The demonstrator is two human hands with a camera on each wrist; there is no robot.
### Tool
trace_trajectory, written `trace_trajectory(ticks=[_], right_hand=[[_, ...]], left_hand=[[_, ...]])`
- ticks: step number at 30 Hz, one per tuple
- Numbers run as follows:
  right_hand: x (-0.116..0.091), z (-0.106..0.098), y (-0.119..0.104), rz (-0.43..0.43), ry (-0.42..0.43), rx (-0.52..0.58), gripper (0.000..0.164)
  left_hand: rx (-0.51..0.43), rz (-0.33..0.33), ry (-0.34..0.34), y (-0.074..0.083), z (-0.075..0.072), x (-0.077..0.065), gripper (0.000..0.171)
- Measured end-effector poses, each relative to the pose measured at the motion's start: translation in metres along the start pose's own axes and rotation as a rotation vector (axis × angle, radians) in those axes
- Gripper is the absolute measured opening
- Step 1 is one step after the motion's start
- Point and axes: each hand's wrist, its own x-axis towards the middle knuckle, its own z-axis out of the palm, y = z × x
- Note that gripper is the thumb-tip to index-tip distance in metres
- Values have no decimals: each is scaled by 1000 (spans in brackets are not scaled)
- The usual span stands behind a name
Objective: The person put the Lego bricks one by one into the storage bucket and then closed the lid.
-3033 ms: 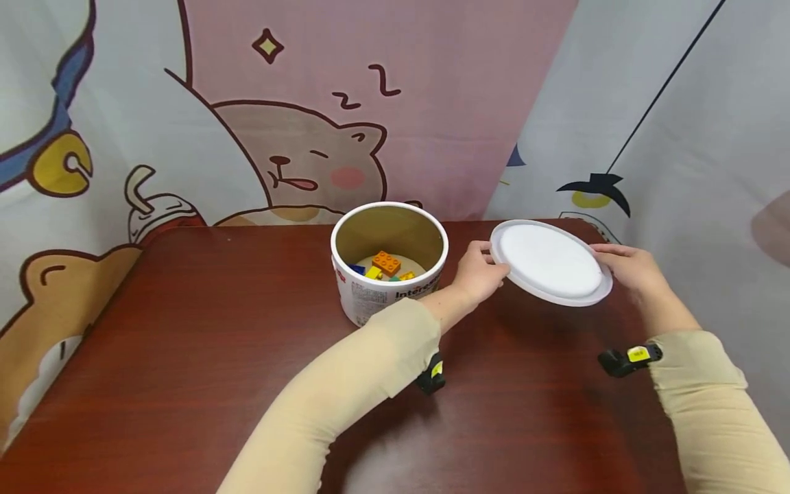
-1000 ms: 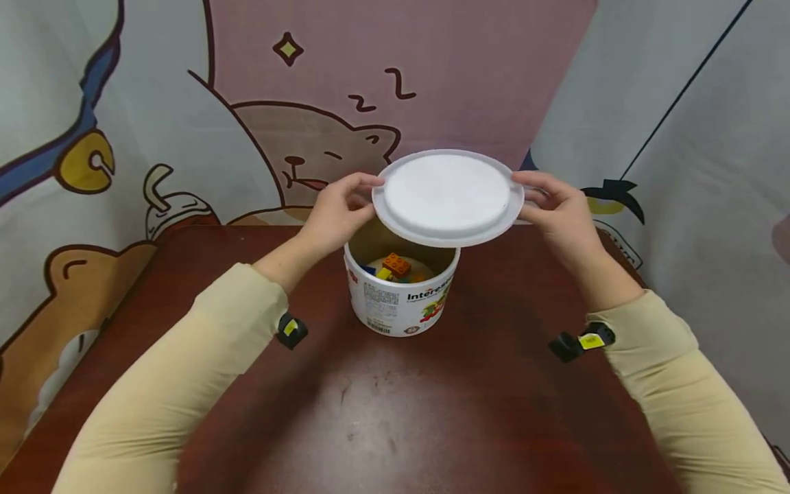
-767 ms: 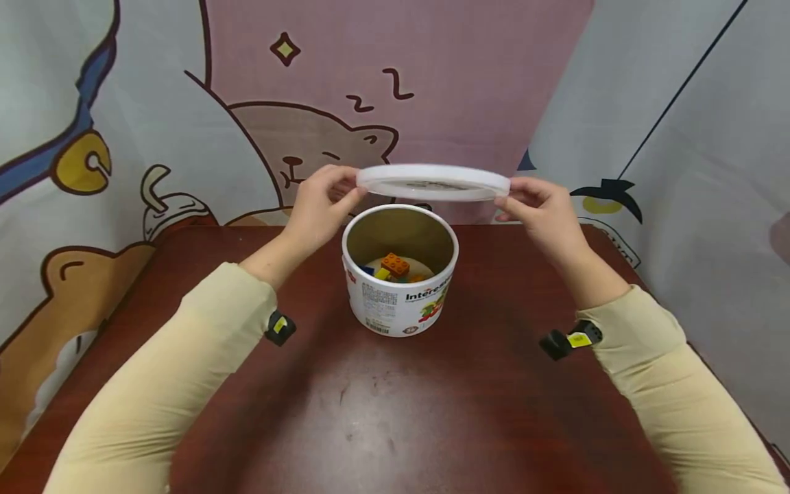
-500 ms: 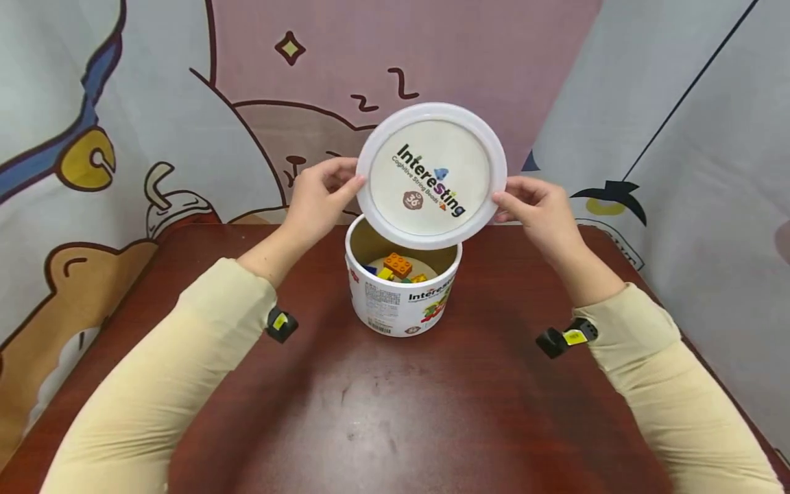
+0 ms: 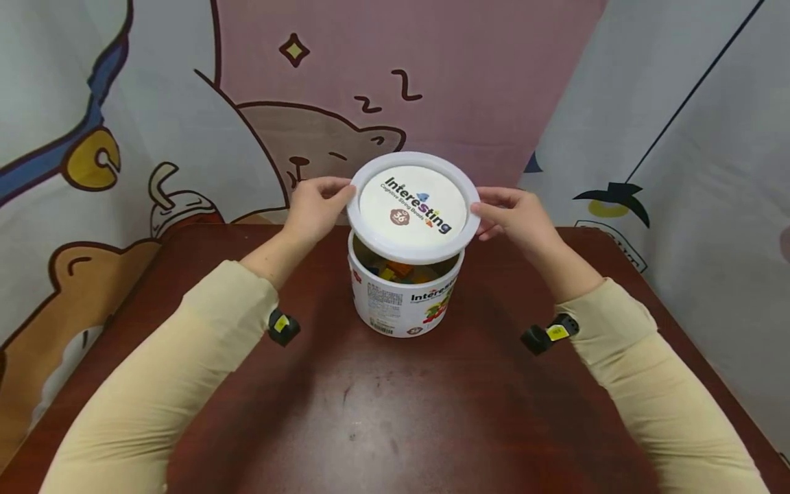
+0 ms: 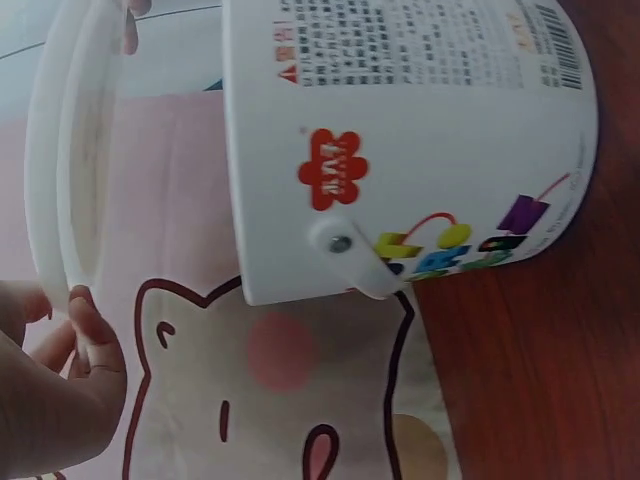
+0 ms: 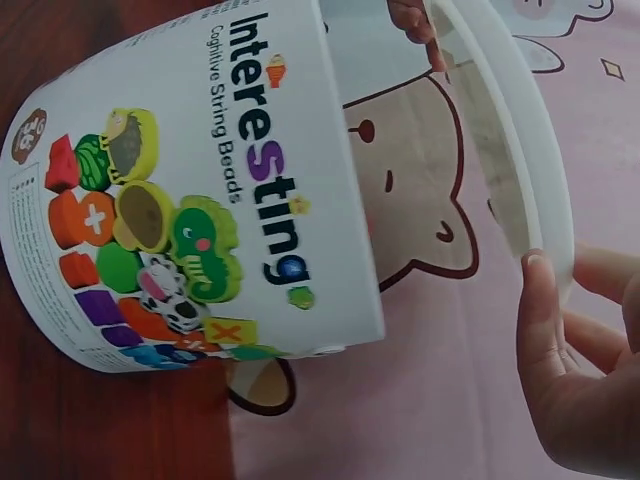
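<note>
A round white lid (image 5: 413,206), printed side up, is held above the white bucket (image 5: 395,309). My left hand (image 5: 316,209) pinches the lid's left edge between thumb and fingers. On the opposite edge my right hand (image 5: 515,216) grips it the same way. Both wrist views show a gap between the lid (image 6: 75,150) and the bucket's rim (image 7: 350,180), so they are apart. Inside the bucket lie several coloured building blocks (image 5: 401,271), partly covered by the lid in the head view. The bucket stands upright on the table.
The dark red-brown wooden table (image 5: 382,412) carries the bucket near its far edge. Behind it hangs a cloth (image 5: 481,82) with cartoon animals. A folded handle (image 6: 365,262) sits on the bucket's side.
Three seconds ago the lid was off to the right, underside up. Both hands have brought it over the bucket, turned it printed side up, and lowered it.
</note>
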Motion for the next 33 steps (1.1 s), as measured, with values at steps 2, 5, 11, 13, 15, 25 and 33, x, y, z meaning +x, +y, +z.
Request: trace_trajectory(ticks=[2, 5, 11, 13, 15, 25, 33], right_hand=[[1, 0, 4, 43, -30, -12, 48], [3, 1, 10, 90, -63, -13, 49], [8, 6, 22, 145, -91, -70, 46], [9, 8, 24, 167, -103, -93, 45], [10, 10, 26, 186, -118, -112, 44], [11, 18, 29, 233, -139, -123, 45], [9, 17, 33, 254, -146, -128, 46]], left_hand=[[29, -26, -29, -4, 1, 0, 36], [83, -47, -60, -10, 5, 0, 36], [153, -78, -110, -23, 10, 0, 37], [164, -98, -129, -26, 11, 0, 37], [174, -107, -145, -30, 12, -1, 37], [201, -128, -172, -44, 13, -1, 37], [199, -109, -176, -46, 15, -6, 38]])
